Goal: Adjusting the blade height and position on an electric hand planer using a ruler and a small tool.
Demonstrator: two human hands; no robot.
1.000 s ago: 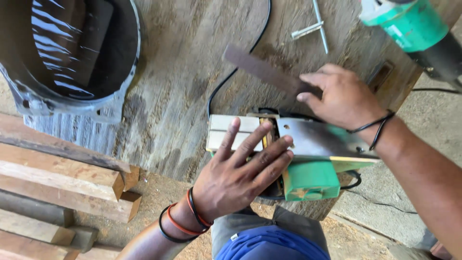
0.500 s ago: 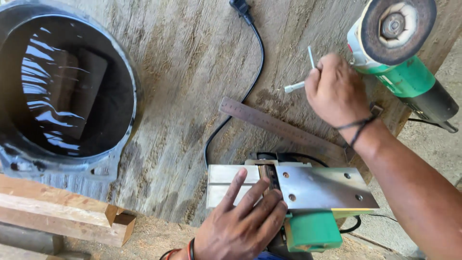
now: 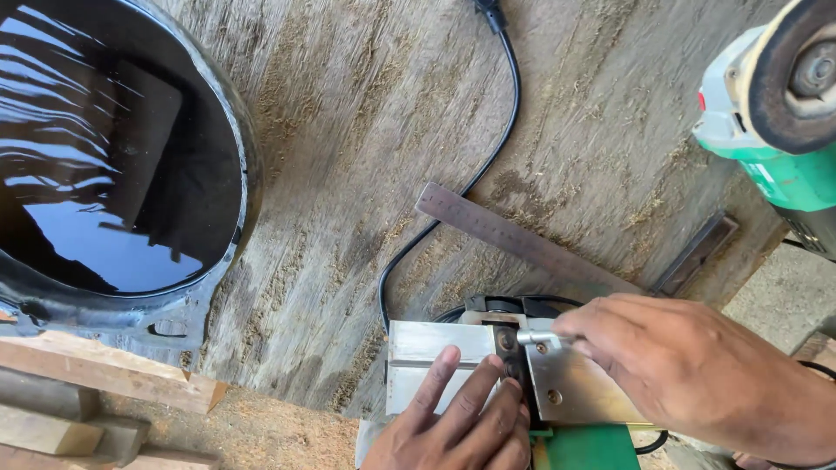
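An upturned green planer (image 3: 522, 383) lies at the near edge of the wooden bench (image 3: 348, 174), its lower part cut off by the frame. The left hand (image 3: 461, 426) rests flat, fingers spread, on its metal sole. The right hand (image 3: 688, 374) pinches a small metal wrench (image 3: 538, 336) set against the blade drum; the wrench's far end is hidden under the fingers.

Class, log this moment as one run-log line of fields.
left hand: flat on planer base | right hand: holds socket wrench at planer's blade drum | nearby: steel ruler, angle grinder, water tub
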